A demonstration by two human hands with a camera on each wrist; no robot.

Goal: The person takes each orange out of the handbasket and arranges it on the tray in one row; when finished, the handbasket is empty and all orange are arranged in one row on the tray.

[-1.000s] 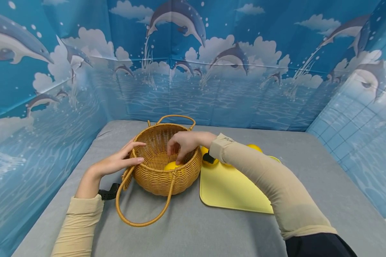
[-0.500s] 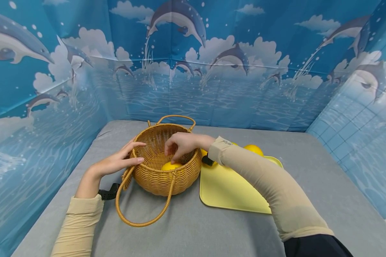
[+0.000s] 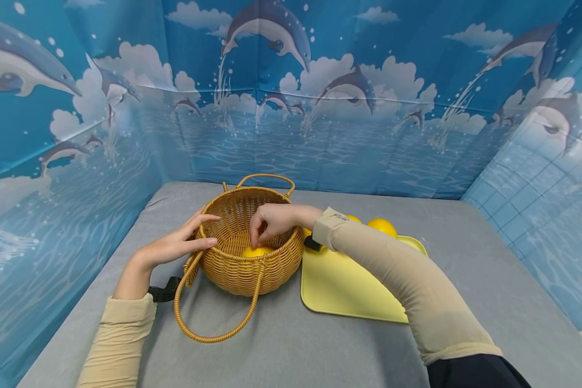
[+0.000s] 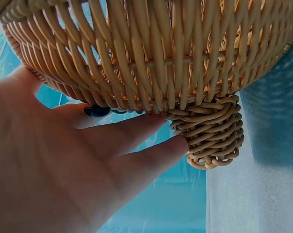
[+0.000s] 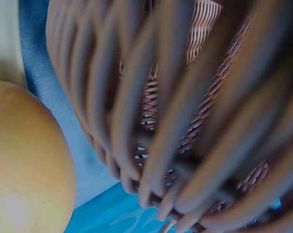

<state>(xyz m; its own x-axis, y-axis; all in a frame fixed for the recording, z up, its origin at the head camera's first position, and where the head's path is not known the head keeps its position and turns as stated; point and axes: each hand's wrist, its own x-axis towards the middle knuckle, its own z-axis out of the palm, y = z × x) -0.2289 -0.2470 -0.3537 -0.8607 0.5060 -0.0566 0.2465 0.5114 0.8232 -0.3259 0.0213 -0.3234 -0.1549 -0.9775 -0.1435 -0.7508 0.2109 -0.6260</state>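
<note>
A round wicker basket (image 3: 252, 275) with two looped handles stands left of the middle of the table. My left hand (image 3: 174, 245) holds its left rim, thumb and forefinger reaching over the edge. In the left wrist view, other fingers (image 4: 132, 131) lie along the outer weave. My right hand (image 3: 271, 221) reaches over the right rim into the basket. Its fingertips point down and touch the top of a smooth yellow fruit (image 3: 257, 251), whose lower part the basket's front wall hides. The right wrist view shows the weave (image 5: 137, 107) close up, without the right fingers.
A pale yellow tray (image 3: 349, 291) lies right of the basket, partly under my right forearm. More yellow fruits (image 3: 382, 226) sit toward its back. One fruit (image 5: 25, 160) is close to the right wrist camera. A dolphin-print curtain (image 3: 271, 134) surrounds the grey table (image 3: 291, 345).
Inside the basket, the right hand has shifted slightly left and down, its fingers drawing together over the fruit. The fruit has moved a little left. The left hand and basket stay put.
</note>
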